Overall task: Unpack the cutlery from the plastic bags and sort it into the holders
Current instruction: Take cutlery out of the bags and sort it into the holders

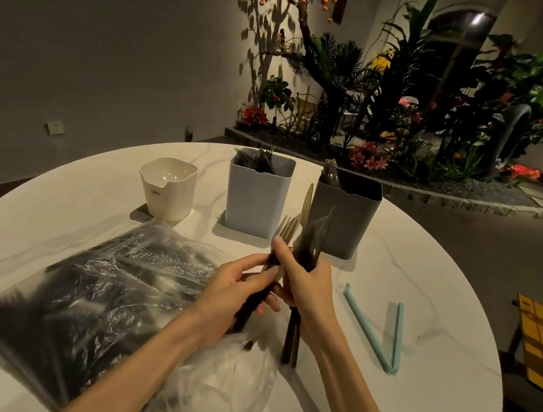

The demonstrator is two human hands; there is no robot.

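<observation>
Table (409,276) white, grey-veined marble. Holders: cream (168,189), pale blue (255,200), grey (344,219). Bag clip (381,334) light blue. Plastic bag (86,292) clear; cutlery inside dark.

The only lettering in view is a small dark mark printed on the front wall of the cream holder (168,189), just below the notch in its rim; it appears to read "CROW", though the letters are too small to be sure. The blue holder (256,193) just right of the cream holder and the grey holder (344,215) beyond that bear no readable marking.
</observation>
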